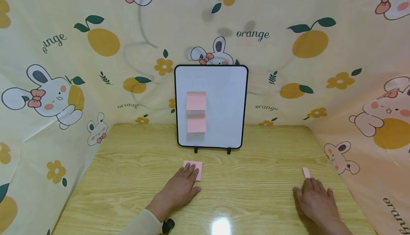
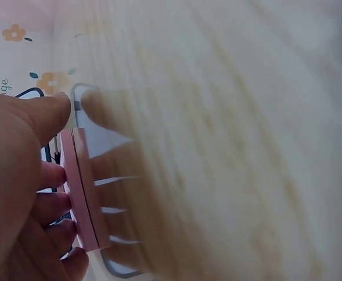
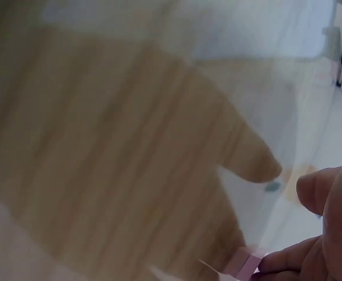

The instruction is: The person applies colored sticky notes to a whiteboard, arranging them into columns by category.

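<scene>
My left hand [image 1: 180, 188] lies with its fingers extended over a thick pad of pink sticky notes [image 1: 199, 169] on the table, just in front of the whiteboard [image 1: 225, 106]. The left wrist view shows that pad [image 2: 80, 187] edge-on, the fingertips resting on its top face and the thumb held away. On the right, my right hand [image 1: 318, 201] reaches palm down to a narrow pink sticky-note pad [image 1: 306, 172], partly hidden by the fingers. In the right wrist view the fingertips touch this small pad [image 3: 241, 264], thumb spread apart.
Two square pink notes, an upper one [image 1: 196, 100] and a lower one [image 1: 196, 123], are stuck on the whiteboard's left half. The board stands on two small black feet [image 1: 196, 150] at the wooden table's [image 1: 250, 185] back. A printed cloth [image 1: 147, 25] surrounds the table.
</scene>
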Available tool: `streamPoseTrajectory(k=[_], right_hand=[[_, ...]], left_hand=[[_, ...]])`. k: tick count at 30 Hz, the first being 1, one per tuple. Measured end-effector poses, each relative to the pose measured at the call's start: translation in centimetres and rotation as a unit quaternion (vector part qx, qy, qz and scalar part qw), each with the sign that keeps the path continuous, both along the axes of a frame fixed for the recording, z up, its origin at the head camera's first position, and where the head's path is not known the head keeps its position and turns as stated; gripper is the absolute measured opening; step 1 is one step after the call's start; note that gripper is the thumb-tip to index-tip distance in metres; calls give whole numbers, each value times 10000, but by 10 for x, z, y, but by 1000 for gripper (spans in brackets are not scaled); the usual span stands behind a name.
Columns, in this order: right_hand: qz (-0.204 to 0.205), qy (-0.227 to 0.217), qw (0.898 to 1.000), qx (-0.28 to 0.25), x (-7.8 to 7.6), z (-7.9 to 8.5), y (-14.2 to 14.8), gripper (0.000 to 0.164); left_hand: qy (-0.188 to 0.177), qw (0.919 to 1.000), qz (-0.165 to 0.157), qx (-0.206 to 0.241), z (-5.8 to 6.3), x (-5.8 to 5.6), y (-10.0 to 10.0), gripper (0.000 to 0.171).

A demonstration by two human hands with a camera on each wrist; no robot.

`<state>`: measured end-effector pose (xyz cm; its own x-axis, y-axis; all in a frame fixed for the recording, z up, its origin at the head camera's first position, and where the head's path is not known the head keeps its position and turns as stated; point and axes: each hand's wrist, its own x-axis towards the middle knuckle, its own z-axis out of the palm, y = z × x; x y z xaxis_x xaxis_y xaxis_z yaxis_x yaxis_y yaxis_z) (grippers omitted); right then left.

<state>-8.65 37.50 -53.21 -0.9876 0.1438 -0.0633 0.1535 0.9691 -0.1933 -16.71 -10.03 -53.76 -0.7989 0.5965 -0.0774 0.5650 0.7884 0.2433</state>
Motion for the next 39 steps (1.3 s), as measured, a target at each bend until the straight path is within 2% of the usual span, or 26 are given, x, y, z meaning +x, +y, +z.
streamPoseTrajectory(k=[5, 10, 18, 25, 33, 39], right_hand=[[213, 183, 9996, 56, -10, 1, -23, 62], [558, 473, 9971, 220, -19, 1, -54, 58], [1026, 1109, 9880, 311, -30, -2, -99, 46], [1436, 1301, 9800, 454, -35, -3, -127, 52], [1816, 1530, 9702, 482, -39, -6, -157, 47], [2074, 1515, 9656, 412, -39, -7, -178, 48]], left_hand=[[-2, 10000, 0, -40, 0, 0, -1, 66], [-23, 10000, 7, -3, -1, 0, -1, 67], [-62, 10000, 15, 60, -4, 0, 0, 68], [-110, 9999, 30, 52, -4, 1, 0, 68], [-63, 9999, 57, 62, -4, 1, -1, 67], [-49, 9999, 64, 59, -4, 1, -2, 67]])
